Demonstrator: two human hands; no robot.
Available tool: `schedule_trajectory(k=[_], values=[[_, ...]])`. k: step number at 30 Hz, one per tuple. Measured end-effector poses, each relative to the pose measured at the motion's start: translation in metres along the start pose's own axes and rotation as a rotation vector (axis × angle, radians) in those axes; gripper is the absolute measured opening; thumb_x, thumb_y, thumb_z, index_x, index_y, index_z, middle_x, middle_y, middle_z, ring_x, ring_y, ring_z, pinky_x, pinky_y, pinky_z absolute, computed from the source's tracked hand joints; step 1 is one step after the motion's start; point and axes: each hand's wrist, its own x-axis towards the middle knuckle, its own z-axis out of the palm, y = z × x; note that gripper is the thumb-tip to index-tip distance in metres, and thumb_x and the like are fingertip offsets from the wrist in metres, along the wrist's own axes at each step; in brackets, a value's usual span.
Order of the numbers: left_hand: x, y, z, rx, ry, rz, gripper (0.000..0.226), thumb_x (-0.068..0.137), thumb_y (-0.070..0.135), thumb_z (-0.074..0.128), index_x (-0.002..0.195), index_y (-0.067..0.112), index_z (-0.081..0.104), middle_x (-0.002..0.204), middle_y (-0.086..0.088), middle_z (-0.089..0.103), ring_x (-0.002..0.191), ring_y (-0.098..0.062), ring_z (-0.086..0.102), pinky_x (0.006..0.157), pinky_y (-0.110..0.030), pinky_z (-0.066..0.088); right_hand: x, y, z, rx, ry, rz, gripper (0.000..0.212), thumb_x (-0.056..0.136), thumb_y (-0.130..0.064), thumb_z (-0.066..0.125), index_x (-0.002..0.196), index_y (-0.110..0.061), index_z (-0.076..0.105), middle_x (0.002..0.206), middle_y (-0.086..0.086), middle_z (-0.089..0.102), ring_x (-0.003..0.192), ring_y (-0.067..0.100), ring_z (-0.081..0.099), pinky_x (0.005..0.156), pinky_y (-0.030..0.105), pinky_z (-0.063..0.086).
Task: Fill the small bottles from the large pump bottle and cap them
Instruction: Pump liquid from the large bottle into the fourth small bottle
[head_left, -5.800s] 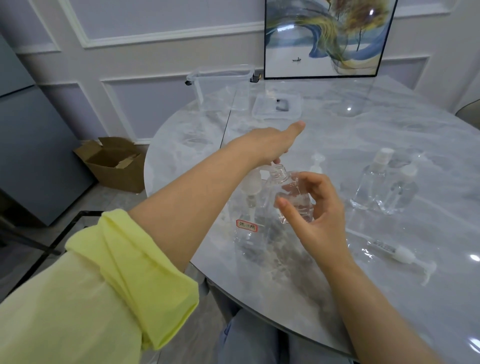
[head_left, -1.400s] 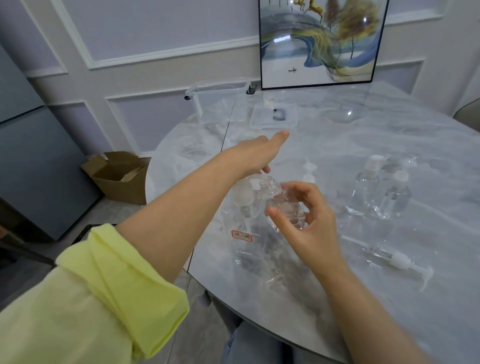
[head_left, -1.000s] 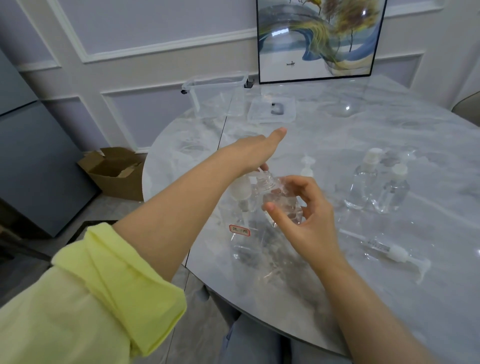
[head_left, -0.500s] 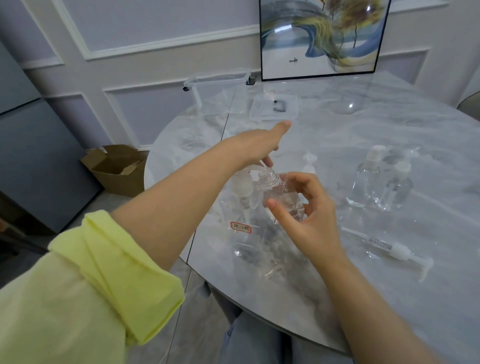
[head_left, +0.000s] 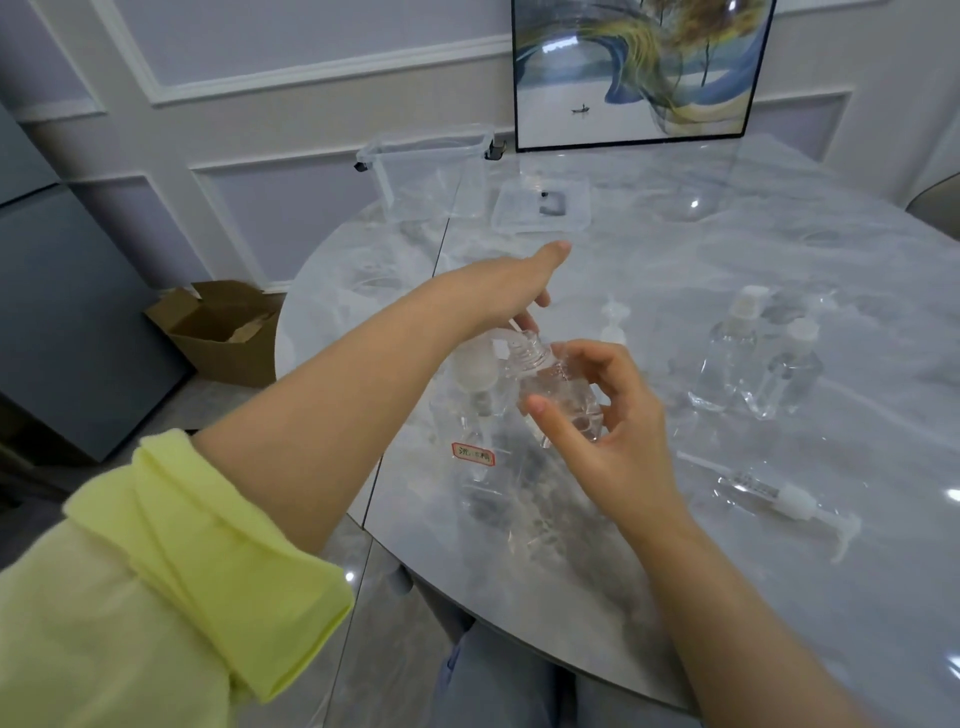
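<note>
An uncapped small bottle (head_left: 558, 395) is held tilted over the worktop (head_left: 675, 571) in the right hand (head_left: 602, 436), its neck under the spout of the large pump bottle (head_left: 475, 415). The pump head appears pressed by the left hand (head_left: 498, 291), fingers straight. Liquid could be spilled if the narrow neck slips off the spout.

A home room, by its panelled wall (head_left: 291, 78), the framed painting (head_left: 639, 73) leaning on it, a round marble surface (head_left: 779, 260) and a cardboard box (head_left: 223, 327) on the floor.

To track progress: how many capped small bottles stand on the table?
2, side by side right of the right hand: a taller bottle and a shorter bottle. The white pump top behind that hand may cap a third.
</note>
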Motion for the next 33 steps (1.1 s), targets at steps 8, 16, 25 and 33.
schedule_trajectory(k=[8, 16, 25, 33], values=[[-0.0029, -0.0001, 0.0021, 0.005, -0.006, -0.007, 0.074, 0.098, 0.074, 0.019, 0.122, 0.022, 0.066, 0.108, -0.003, 0.073, 0.108, -0.023, 0.064, 0.105, -0.044, 0.042, -0.0005, 0.0004, -0.0003, 0.0, 0.003, 0.008, 0.039, 0.083, -0.028, 0.08, 0.115, -0.015, 0.063, 0.108, -0.013, 0.068, 0.104, 0.01, 0.065, 0.093, 0.02, 0.048], [-0.0057, 0.0003, 0.0015, 0.002, -0.009, 0.01, 0.075, 0.098, 0.074, 0.018, 0.124, 0.021, 0.066, 0.109, -0.001, 0.072, 0.109, -0.022, 0.063, 0.104, -0.043, 0.041, -0.0007, -0.0011, 0.0002, 0.007, -0.003, 0.002, 0.04, 0.084, -0.037, 0.076, 0.116, -0.018, 0.062, 0.107, -0.019, 0.065, 0.104, 0.01, 0.064, 0.091, 0.023, 0.05], [-0.0028, -0.0009, 0.0006, -0.004, 0.023, 0.025, 0.073, 0.099, 0.072, 0.019, 0.12, 0.021, 0.067, 0.114, -0.001, 0.07, 0.107, -0.019, 0.063, 0.099, -0.039, 0.042, -0.0011, -0.0016, 0.001, -0.002, 0.01, 0.01, 0.042, 0.083, -0.04, 0.076, 0.116, -0.02, 0.062, 0.108, -0.018, 0.065, 0.107, 0.015, 0.065, 0.09, 0.038, 0.056], [-0.0063, 0.0023, -0.0018, 0.025, -0.002, 0.01, 0.073, 0.099, 0.072, 0.019, 0.12, 0.022, 0.067, 0.111, -0.001, 0.071, 0.109, -0.02, 0.063, 0.107, -0.044, 0.042, -0.0016, -0.002, 0.002, -0.013, 0.026, -0.008, 0.041, 0.083, -0.039, 0.076, 0.115, -0.019, 0.061, 0.108, -0.019, 0.065, 0.105, 0.012, 0.065, 0.091, 0.033, 0.055]])
